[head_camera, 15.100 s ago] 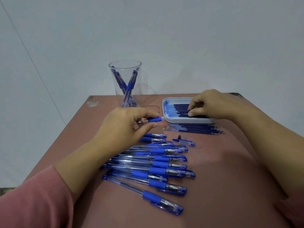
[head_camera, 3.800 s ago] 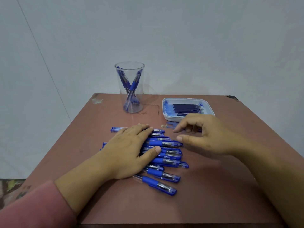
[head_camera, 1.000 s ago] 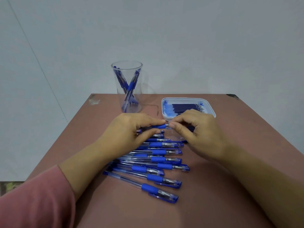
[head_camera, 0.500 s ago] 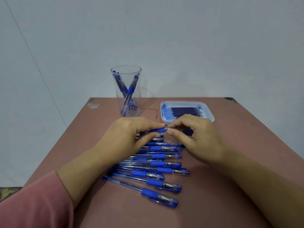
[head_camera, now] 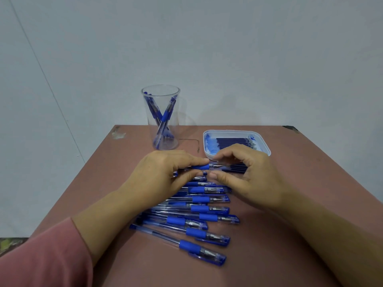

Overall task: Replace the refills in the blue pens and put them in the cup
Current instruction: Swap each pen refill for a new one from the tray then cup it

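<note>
Left fingers (head_camera: 194, 161) pinch a pen (head_camera: 200, 167), right fingers (head_camera: 224, 157) curl beside its tip; cup (head_camera: 175, 131) holds pens (head_camera: 165, 117), tray (head_camera: 267, 150) refills (head_camera: 232, 140).

Blue pens (head_camera: 199, 208), clear cup (head_camera: 173, 131), white tray (head_camera: 267, 149), reddish-brown table (head_camera: 310, 162)

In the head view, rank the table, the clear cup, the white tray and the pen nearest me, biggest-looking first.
1. table
2. clear cup and white tray: about alike, unranked; the right hand hides part of the tray.
3. nearest pen, smallest though closest to the camera.
</note>
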A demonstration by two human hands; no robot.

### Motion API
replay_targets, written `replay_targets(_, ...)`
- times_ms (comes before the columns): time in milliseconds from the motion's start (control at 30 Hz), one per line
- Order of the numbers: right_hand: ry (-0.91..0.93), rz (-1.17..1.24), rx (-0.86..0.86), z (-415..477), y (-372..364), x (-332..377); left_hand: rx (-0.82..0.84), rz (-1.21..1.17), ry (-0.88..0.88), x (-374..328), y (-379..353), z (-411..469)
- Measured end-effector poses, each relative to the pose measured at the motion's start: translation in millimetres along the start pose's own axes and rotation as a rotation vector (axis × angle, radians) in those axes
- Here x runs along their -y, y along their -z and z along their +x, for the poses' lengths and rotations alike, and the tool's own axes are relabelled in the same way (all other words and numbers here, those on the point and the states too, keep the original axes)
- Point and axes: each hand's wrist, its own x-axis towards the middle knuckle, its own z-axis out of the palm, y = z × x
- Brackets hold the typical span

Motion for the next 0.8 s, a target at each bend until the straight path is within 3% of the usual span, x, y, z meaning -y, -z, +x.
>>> replay_targets(800,-0.010,0.035,0.036,0.1,1.2,-1.5,-0.002,0.008,0.001,0.9,0.6,-0.8)
